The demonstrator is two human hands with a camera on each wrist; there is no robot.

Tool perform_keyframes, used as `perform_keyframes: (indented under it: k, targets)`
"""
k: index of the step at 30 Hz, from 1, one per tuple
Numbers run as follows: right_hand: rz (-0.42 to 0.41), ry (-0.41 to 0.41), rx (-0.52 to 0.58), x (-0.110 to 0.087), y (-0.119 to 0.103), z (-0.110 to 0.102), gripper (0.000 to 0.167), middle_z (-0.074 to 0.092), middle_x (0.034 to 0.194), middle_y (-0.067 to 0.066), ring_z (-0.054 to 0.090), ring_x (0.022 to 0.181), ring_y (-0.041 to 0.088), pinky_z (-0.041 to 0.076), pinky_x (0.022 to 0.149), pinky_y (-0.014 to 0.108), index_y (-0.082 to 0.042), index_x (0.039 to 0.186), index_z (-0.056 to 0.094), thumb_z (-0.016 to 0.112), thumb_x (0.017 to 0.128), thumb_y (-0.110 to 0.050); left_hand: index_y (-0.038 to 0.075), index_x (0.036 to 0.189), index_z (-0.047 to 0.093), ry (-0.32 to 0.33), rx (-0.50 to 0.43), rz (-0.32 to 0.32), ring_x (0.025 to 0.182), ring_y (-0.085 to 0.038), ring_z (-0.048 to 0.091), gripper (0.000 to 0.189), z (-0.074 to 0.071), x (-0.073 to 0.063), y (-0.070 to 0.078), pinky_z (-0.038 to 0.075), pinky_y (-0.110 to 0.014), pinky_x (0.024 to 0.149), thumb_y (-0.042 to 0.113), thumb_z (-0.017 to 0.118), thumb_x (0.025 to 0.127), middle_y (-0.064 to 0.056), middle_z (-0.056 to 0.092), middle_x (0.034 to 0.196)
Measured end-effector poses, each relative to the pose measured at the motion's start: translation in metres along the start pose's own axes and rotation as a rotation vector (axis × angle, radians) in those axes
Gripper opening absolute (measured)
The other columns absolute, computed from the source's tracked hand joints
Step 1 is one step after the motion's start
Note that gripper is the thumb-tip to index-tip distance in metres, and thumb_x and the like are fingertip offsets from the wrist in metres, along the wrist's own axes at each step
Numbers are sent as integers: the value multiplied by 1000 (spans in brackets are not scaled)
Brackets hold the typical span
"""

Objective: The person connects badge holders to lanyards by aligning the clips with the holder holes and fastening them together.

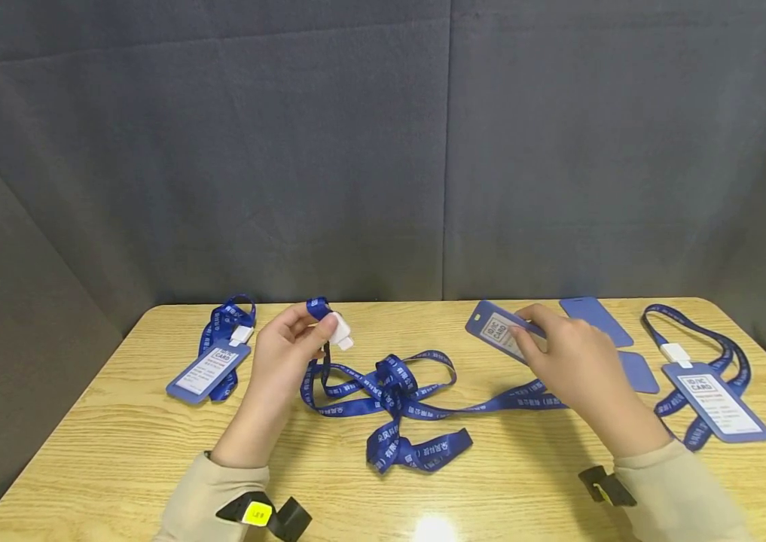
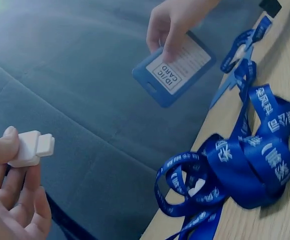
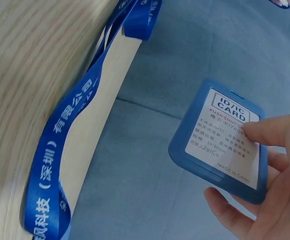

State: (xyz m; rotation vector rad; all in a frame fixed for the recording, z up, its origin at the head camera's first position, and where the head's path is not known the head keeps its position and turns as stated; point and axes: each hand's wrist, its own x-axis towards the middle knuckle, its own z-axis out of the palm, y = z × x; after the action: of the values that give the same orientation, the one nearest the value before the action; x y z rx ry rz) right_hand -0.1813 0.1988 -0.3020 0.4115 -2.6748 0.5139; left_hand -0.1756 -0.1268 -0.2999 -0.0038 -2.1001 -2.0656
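Observation:
My left hand (image 1: 288, 350) pinches the white plastic clip (image 1: 340, 331) of a blue lanyard between thumb and fingers, above the table. In the left wrist view the clip (image 2: 32, 148) points its narrow tab to the right. My right hand (image 1: 572, 357) holds a blue ID card holder (image 1: 487, 322) by its side, its slotted end toward the left. Its white insert, printed "ID/IC CARD", shows in the right wrist view, with the thumb on the card holder (image 3: 220, 145). Clip and holder are apart. Tangled blue lanyards (image 1: 389, 399) lie between the hands.
At the table's left lies a card holder (image 1: 202, 373) joined to its lanyard (image 1: 220, 324); another joined card holder (image 1: 718, 403) lies at the right. Two plain blue holders (image 1: 596, 320) rest behind my right hand. A dark grey curtain (image 1: 355, 165) stands behind the wooden table (image 1: 118, 452).

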Motion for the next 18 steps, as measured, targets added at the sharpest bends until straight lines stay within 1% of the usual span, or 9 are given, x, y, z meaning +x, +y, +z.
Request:
perform_keyframes:
  k: [3, 6, 11, 14, 18]
  targets:
    - [-14, 1, -3, -1, -5, 1, 26, 71, 77, 10, 45, 49, 16, 34, 45, 35, -3, 114, 67, 66, 96, -21, -3, 107, 63, 30, -8, -3, 79, -8, 60, 17, 0, 0, -1, 48, -22, 68, 9, 66, 96, 4, 68, 89]
    - [-22, -3, -10, -2, -10, 2, 24, 71, 77, 8, 46, 50, 15, 35, 45, 34, -4, 113, 68, 67, 95, -20, -3, 112, 64, 34, -21, -13, 79, -8, 60, 21, 0, 1, -1, 48, -21, 68, 11, 66, 96, 3, 69, 91]
    - [-43, 8, -2, -3, -17, 4, 22, 71, 76, 7, 50, 51, 14, 38, 47, 34, -5, 111, 68, 68, 94, -20, -5, 125, 63, 2, -84, -30, 82, -9, 64, 31, 1, 0, -3, 53, -21, 67, 6, 65, 96, -3, 71, 100]
    - [-46, 2, 31, -4, -22, 6, 21, 71, 75, 6, 51, 52, 14, 40, 48, 34, -7, 110, 69, 68, 94, -20, -9, 124, 62, -24, -125, -50, 83, -11, 66, 31, 3, -1, -5, 56, -23, 68, 1, 65, 95, -3, 70, 99]
    - [-47, -24, 89, -6, -29, 8, 19, 69, 73, 2, 51, 54, 13, 42, 51, 35, -8, 109, 69, 68, 95, -21, -12, 119, 61, -48, -143, -71, 81, -12, 67, 27, 7, -2, -7, 57, -25, 69, -1, 64, 95, -3, 69, 93]
